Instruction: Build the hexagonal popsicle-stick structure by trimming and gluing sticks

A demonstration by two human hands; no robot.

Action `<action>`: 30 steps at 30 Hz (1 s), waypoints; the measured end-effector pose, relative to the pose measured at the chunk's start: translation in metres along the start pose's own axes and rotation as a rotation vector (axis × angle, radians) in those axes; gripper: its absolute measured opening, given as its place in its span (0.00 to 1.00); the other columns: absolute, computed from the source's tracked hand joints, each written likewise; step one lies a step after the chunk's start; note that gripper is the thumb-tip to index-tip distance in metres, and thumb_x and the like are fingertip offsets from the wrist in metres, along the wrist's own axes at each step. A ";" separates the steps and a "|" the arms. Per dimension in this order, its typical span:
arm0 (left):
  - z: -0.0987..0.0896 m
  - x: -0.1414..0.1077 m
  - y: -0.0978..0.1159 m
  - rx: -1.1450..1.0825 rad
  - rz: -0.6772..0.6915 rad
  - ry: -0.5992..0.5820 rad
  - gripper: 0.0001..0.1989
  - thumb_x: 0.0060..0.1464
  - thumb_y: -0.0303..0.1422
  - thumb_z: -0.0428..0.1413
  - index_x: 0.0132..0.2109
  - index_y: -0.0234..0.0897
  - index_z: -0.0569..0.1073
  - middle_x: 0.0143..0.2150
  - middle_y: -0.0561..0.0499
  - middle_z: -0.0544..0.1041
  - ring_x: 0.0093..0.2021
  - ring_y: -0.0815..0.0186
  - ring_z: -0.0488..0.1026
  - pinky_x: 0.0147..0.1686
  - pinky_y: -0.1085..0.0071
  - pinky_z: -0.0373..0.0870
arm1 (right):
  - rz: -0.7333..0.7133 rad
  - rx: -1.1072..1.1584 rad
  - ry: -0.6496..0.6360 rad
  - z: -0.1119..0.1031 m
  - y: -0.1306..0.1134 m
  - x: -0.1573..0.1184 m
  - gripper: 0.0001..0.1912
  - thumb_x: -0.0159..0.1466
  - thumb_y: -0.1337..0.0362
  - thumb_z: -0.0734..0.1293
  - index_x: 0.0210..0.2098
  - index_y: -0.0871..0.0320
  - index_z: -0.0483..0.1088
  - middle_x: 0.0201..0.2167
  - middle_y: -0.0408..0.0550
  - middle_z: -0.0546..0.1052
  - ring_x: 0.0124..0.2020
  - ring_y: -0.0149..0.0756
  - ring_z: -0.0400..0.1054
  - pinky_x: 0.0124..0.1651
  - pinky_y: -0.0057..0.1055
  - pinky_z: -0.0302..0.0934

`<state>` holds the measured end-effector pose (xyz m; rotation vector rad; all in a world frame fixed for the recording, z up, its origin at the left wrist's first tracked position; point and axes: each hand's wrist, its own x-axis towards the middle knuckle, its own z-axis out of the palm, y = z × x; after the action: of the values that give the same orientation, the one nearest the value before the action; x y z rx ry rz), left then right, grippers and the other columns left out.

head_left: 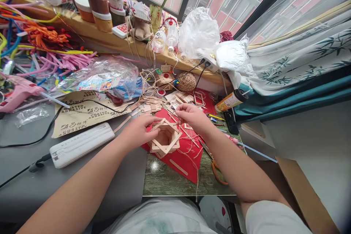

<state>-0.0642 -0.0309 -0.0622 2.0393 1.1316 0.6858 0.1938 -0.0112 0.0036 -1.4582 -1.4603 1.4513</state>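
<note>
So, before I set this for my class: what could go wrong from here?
The stacked craft-stick frame could shift or come apart if the left hand at its edge presses unevenly.
The strand of twine hanging over the table's front edge might catch on clothing and be tugged.
The orange-handled scissors lie close to the right forearm, so a careless sweep could nudge them or scrape skin.

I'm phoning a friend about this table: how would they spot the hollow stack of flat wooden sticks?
Start at the dark green tabletop and find the bright red, flat sheet on it. The hollow, pale wooden stack sits on that sheet, by the person's left hand. Unlike the loose, flat wooden stick nearby, it is many layers high with star-like corners around an opening.
</note>
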 end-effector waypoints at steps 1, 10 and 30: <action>0.000 0.000 0.000 -0.006 -0.003 0.000 0.20 0.62 0.40 0.60 0.60 0.49 0.81 0.44 0.50 0.79 0.43 0.61 0.76 0.42 0.66 0.68 | 0.003 -0.041 0.003 -0.001 -0.006 0.005 0.13 0.61 0.57 0.76 0.36 0.55 0.70 0.23 0.37 0.71 0.23 0.29 0.68 0.32 0.29 0.67; 0.003 -0.003 0.001 -0.054 0.042 -0.024 0.19 0.64 0.41 0.60 0.59 0.45 0.82 0.42 0.50 0.78 0.41 0.62 0.74 0.41 0.69 0.68 | -0.051 -0.519 0.010 -0.007 -0.066 0.052 0.05 0.63 0.65 0.75 0.35 0.56 0.74 0.22 0.39 0.70 0.20 0.29 0.61 0.25 0.30 0.59; 0.001 -0.002 0.002 -0.059 -0.031 0.025 0.14 0.64 0.42 0.59 0.51 0.44 0.83 0.44 0.49 0.82 0.45 0.58 0.76 0.43 0.65 0.68 | -0.099 -0.276 0.256 0.013 0.049 -0.072 0.21 0.64 0.43 0.75 0.37 0.54 0.75 0.31 0.44 0.76 0.32 0.37 0.68 0.38 0.34 0.62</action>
<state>-0.0631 -0.0335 -0.0612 1.9651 1.1416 0.7225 0.2099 -0.0927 -0.0265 -1.6406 -1.5888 0.9908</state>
